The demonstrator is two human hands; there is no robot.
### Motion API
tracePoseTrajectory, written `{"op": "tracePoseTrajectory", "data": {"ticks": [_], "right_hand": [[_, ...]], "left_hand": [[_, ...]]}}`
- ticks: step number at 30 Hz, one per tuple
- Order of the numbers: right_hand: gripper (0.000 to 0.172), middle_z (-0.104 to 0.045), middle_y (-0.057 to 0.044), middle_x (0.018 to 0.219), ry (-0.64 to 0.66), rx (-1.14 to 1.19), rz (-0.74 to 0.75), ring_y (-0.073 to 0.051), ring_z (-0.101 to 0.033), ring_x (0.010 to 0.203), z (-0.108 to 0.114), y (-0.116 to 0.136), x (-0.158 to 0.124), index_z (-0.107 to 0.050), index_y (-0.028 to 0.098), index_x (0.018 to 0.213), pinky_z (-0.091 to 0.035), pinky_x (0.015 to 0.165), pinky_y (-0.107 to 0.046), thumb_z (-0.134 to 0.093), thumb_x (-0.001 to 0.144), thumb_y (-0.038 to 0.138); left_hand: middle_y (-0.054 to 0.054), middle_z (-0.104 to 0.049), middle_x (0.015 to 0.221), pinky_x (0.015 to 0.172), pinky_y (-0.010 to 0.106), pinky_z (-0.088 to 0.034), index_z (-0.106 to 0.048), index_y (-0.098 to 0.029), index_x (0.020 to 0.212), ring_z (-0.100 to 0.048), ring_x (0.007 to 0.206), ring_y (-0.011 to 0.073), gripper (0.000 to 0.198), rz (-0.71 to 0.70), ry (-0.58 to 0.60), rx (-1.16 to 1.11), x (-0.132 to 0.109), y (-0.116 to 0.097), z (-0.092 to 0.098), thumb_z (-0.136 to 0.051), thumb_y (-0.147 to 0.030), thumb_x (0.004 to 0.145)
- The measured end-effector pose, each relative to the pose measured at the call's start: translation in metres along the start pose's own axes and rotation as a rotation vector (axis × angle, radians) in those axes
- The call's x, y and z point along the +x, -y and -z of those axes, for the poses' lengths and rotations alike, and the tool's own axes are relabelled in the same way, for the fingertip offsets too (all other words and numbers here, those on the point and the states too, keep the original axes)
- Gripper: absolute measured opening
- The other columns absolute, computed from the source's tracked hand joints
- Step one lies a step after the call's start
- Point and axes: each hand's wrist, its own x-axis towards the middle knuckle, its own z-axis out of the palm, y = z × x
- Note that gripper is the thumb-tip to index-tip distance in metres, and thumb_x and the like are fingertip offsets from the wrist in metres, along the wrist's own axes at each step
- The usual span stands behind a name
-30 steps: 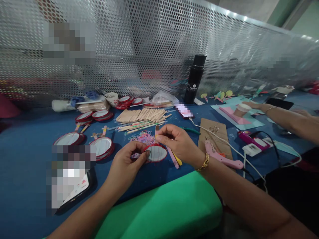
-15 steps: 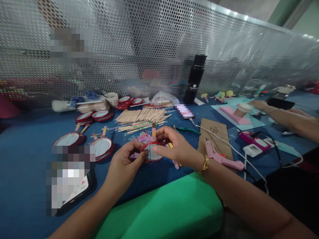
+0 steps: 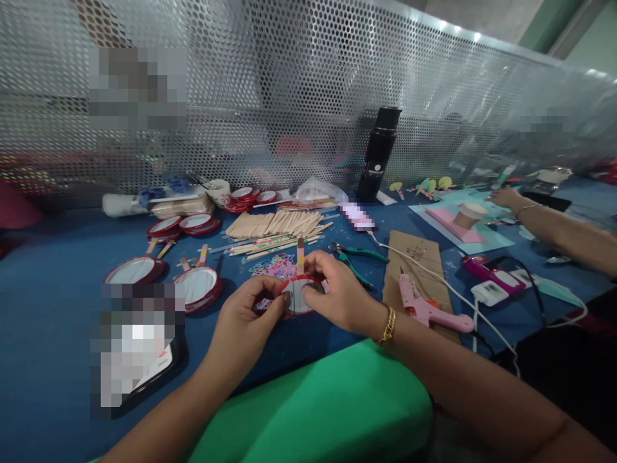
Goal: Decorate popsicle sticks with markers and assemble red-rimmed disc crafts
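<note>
Between my two hands is a small red-rimmed drum (image 3: 299, 297) with a pale face, its painted craft stick (image 3: 301, 257) pointing up and away. My left hand (image 3: 256, 301) pinches the rim from the left, thumb on the face. My right hand (image 3: 337, 290) grips the right side, also with its thumb on the face; the fingers behind are partly hidden. Just past the hands lie a pile of coloured rubber bands (image 3: 277, 269) and teal-handled pliers (image 3: 361, 253). Similar drums with painted sticks (image 3: 196, 287) rest to the left.
Plain craft sticks (image 3: 274, 223) and a black bottle (image 3: 378, 157) stand farther back. A pink glue gun (image 3: 429, 307) lies on cardboard (image 3: 394, 263) at right, with a white cable crossing. A phone (image 3: 149, 373) is front left. Another person's hand (image 3: 505, 198) is at far right.
The drum stays in both hands, its face turned slightly. My right hand has shifted a little, and more of the teal handles shows beside it. The other person's hand moved slightly.
</note>
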Motion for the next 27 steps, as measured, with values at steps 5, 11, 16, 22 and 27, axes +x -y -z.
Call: {"op": "tracePoseTrajectory", "data": {"ticks": [5,11,16,22,27], "right_hand": [[0.027,-0.066,-0.003,0.096,-0.001,0.013,-0.004,-0.016,-0.065,0.087,0.000,0.001,-0.001,-0.053,0.020,0.099,-0.054,0.080,-0.030,-0.057,0.074,0.011],[0.028,-0.067,-0.004,0.100,-0.007,-0.048,-0.026,-0.017,-0.066,0.090,0.001,0.000,-0.003,-0.053,0.021,0.102,-0.054,0.083,-0.032,-0.058,0.076,0.012],[0.030,-0.066,-0.004,0.101,-0.004,-0.029,-0.033,-0.017,-0.067,0.091,-0.001,0.004,-0.006,-0.052,0.021,0.103,-0.055,0.082,-0.032,-0.057,0.075,0.010],[0.034,-0.068,-0.004,0.102,-0.034,-0.128,-0.012,-0.018,-0.067,0.092,-0.006,0.010,-0.012,-0.054,0.021,0.106,-0.055,0.083,-0.032,-0.059,0.074,0.010],[0.035,-0.070,-0.004,0.101,-0.038,-0.214,-0.030,-0.020,-0.067,0.095,-0.011,0.013,-0.015,-0.055,0.022,0.109,-0.055,0.086,-0.036,-0.060,0.076,0.012]], "left_hand": [[-0.002,-0.064,0.078,0.064,0.026,-0.047,-0.064,-0.019,0.087,-0.057,0.070,0.0149,0.015,-0.026,0.042,-0.056,-0.003,-0.004,-0.002,-0.068,-0.033,0.083],[0.003,-0.067,0.100,0.077,0.030,-0.052,-0.061,-0.021,0.108,-0.062,0.089,0.0188,0.029,0.015,0.095,-0.175,-0.009,-0.007,-0.005,-0.066,-0.039,0.086],[0.005,-0.069,0.106,0.079,0.032,-0.053,-0.058,-0.020,0.112,-0.065,0.092,0.0223,0.041,0.037,0.122,-0.119,-0.009,-0.007,-0.012,-0.074,-0.035,0.077],[0.003,-0.071,0.093,0.070,0.030,-0.052,-0.060,-0.020,0.109,-0.065,0.079,0.0209,0.037,0.023,0.094,-0.002,-0.010,-0.009,-0.013,-0.070,-0.033,0.076],[-0.001,-0.065,0.077,0.056,0.027,-0.044,-0.059,-0.020,0.107,-0.053,0.059,0.0161,0.033,0.039,0.065,0.070,-0.014,-0.010,-0.014,-0.066,-0.032,0.077]]}}
